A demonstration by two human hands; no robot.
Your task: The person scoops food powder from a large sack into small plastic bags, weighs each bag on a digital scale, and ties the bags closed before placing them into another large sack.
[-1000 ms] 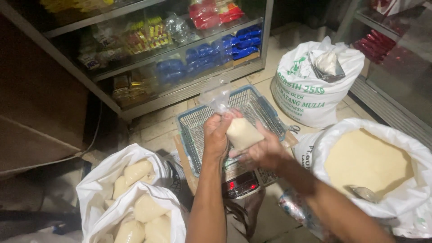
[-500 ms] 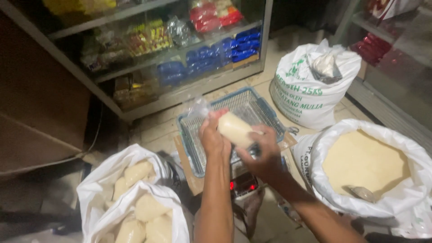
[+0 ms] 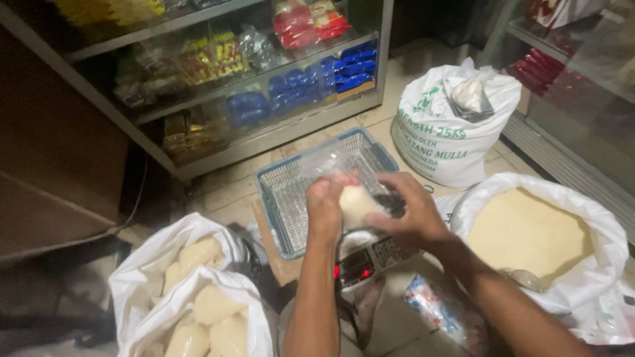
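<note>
Counted: three open white sacks (image 3: pixel 456 142), one blue wire basket (image 3: pixel 281 198), one digital scale (image 3: pixel 370 258), two hands (image 3: pixel 410 211).

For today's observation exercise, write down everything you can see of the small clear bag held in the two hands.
The small clear bag is thin transparent plastic, its lower part filled with a pale cream-white grainy mass. Its empty upper part rises crumpled toward the upper left. The left hand grips it at the neck, the right hand cups the filled end from the right. It is held tilted above a blue wire basket and a digital scale, touching neither as far as shows.
</note>
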